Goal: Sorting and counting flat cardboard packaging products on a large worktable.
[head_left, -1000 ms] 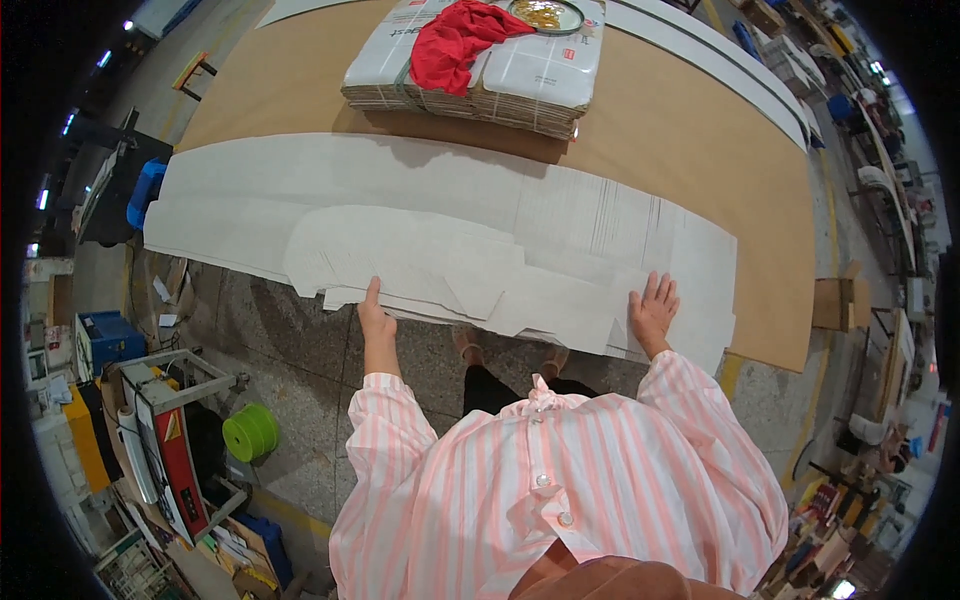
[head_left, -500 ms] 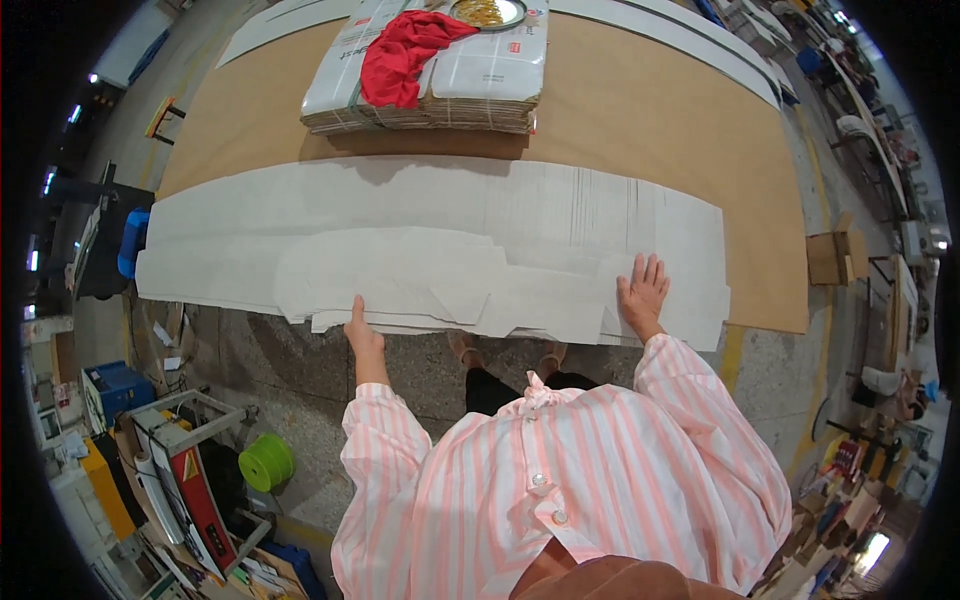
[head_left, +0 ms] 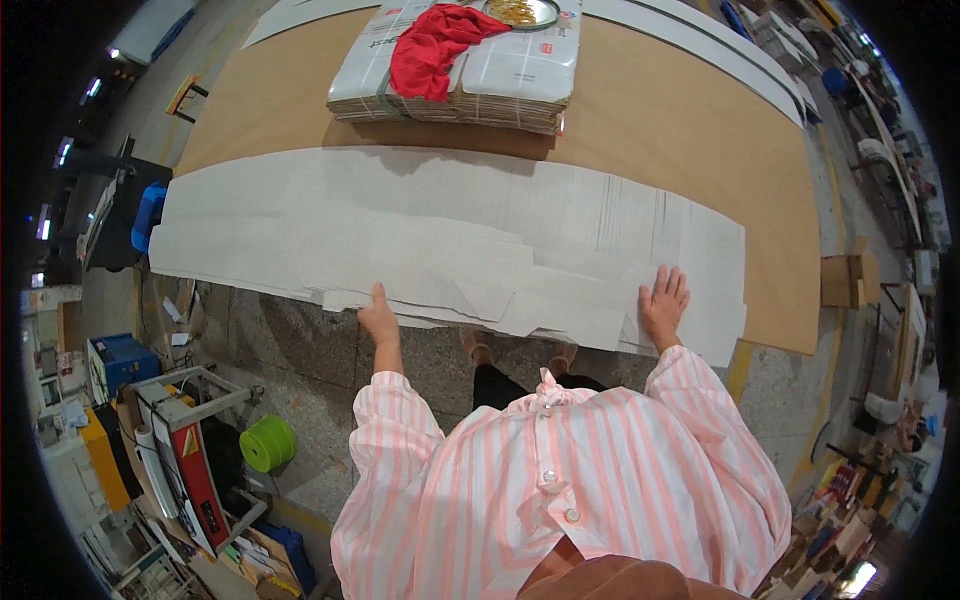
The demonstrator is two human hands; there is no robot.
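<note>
The person is standing at the near edge of a wide brown board surface [head_left: 700,130], facing a layered spread of large white paper sheets [head_left: 450,240] that is lying flat along that edge. The long axis of the white paper sheets is running left to right across the view, parallel to the near edge, and the sheets are extending well past both hands on either side.

The left hand [head_left: 378,320] is resting at the near edge of the sheets, left of centre; the fingers appear drawn together with the thumb up on the paper, but whether the edge is being pinched cannot be told. The right hand [head_left: 664,300] is lying palm down on top of the sheets near their right end, fingers spread and pressing flat. The sheets are lying directly ahead of both hands, away from the body; the right hand is sitting further onto the paper, while the left is only at its border.

At the far side of the surface, well apart from the hands, a strapped bundle of flattened white cartons [head_left: 470,70] is lying, with a crumpled red cloth [head_left: 435,45] draped on top and a round metal dish [head_left: 520,12] beside the cloth. A small red rectangular label is showing on the bundle's top face.

On the floor to the left, a green spool [head_left: 266,443] is standing near a red and grey machine [head_left: 190,460]
</note>
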